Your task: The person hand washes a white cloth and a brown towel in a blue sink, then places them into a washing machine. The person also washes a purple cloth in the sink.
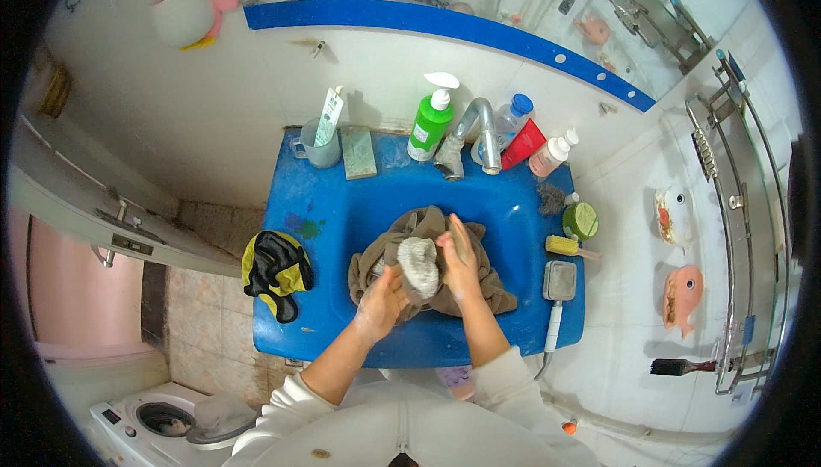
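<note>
A light grey knitted item (418, 266), perhaps a sock, sits between my two hands, above a wet-looking brown cloth garment (391, 242). The garment lies bunched in the basin of a blue sink (500, 217). My left hand (383, 300) is at the knit's lower left, fingers pointing up beside it; whether they grip it is hard to see. On the other side, my right hand (460, 258) is held flat with its fingers extended and thumb apart, close to the knit. Whitish wet traces, possibly suds, show on my left hand and wrist.
Behind the basin stand a metal faucet (484, 136), a green pump bottle (431, 124) and a cup (321, 146). A yellow brush (563, 246) and shower head (560, 281) lie right, a black-and-yellow cloth (277, 271) left. A front-loading washing machine (144, 425) has its door open.
</note>
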{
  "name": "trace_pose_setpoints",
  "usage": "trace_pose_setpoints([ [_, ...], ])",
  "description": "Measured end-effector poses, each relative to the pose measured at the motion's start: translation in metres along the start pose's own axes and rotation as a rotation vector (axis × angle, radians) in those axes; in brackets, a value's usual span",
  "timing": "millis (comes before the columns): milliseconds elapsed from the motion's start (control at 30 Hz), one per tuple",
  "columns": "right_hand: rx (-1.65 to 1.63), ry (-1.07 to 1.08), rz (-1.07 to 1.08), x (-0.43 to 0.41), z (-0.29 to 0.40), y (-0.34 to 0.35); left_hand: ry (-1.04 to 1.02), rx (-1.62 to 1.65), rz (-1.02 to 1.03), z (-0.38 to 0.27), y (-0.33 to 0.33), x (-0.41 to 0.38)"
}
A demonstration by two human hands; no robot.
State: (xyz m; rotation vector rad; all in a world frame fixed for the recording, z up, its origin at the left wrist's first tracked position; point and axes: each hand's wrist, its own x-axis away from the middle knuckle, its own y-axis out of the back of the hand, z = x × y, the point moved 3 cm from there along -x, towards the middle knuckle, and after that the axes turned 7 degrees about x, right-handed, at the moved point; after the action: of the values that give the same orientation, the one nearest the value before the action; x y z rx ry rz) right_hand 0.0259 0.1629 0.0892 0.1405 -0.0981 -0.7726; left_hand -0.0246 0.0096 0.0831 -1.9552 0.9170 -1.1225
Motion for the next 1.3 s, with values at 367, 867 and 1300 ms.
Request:
trace_pose_setpoints([
  [367, 0.857, 0.063, 0.101, 0.008, -0.005, 0.017, 0.090, -0.587, 0.088, 0.071, 0.019, -0.026],
  [867, -0.266, -0.297, -0.094, 0.074, -0.064, 0.056, -0.046, -0.480, -0.024, 0.080, -0.029, -0.016],
  [1300, 0.719, 0.524, 0.158, 0.053, 0.007, 0.016, -0.043, -0.615, -0.085, 0.075, 0.003, -0.005],
])
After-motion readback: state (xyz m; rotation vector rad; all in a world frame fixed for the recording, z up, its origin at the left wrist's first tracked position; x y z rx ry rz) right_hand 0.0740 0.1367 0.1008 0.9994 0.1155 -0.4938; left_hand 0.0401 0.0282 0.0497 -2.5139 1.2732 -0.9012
